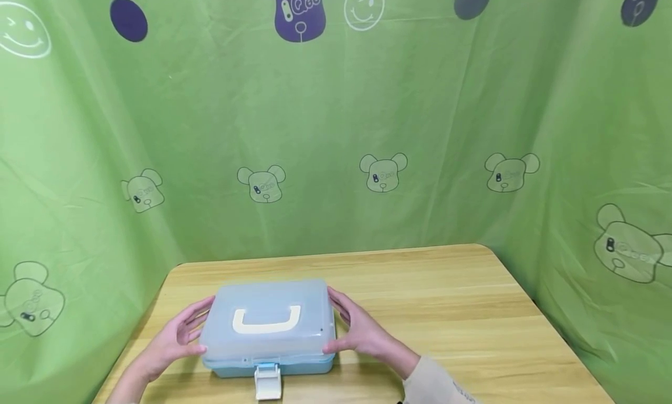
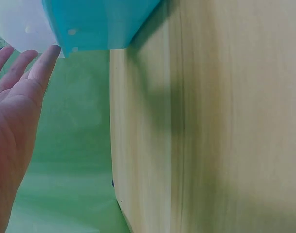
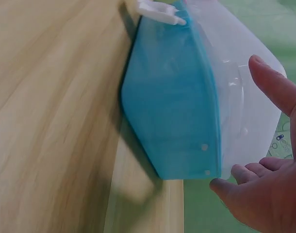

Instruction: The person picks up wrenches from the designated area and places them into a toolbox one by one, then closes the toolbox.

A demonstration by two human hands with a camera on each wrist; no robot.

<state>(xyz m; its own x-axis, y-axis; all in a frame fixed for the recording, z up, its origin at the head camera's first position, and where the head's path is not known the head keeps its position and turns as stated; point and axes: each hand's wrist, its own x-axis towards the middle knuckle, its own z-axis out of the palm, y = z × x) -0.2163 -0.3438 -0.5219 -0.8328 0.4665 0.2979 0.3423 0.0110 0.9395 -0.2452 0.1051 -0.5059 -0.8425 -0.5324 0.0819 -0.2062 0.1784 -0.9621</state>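
Observation:
A plastic storage box [image 1: 268, 348] stands on the table, with a translucent whitish lid [image 1: 283, 293] over a blue base [image 3: 172, 92]. A white carry handle [image 1: 266, 321] lies on the lid, and the white front latch [image 1: 268, 382] is flipped outward and down. At the box's left side is my left hand [image 1: 175, 343], fingers spread and fairly straight, fingertips at the lid's edge. My right hand [image 1: 362, 331] is at the opposite side, thumb near the front corner and fingers toward the back. In the right wrist view its thumb and fingers stay extended beside the lid.
The wood-grain table [image 1: 446, 311] extends to the right of the box and behind it. Green printed curtains [image 1: 336, 217] hang at the back and on both sides, close to the table's edges.

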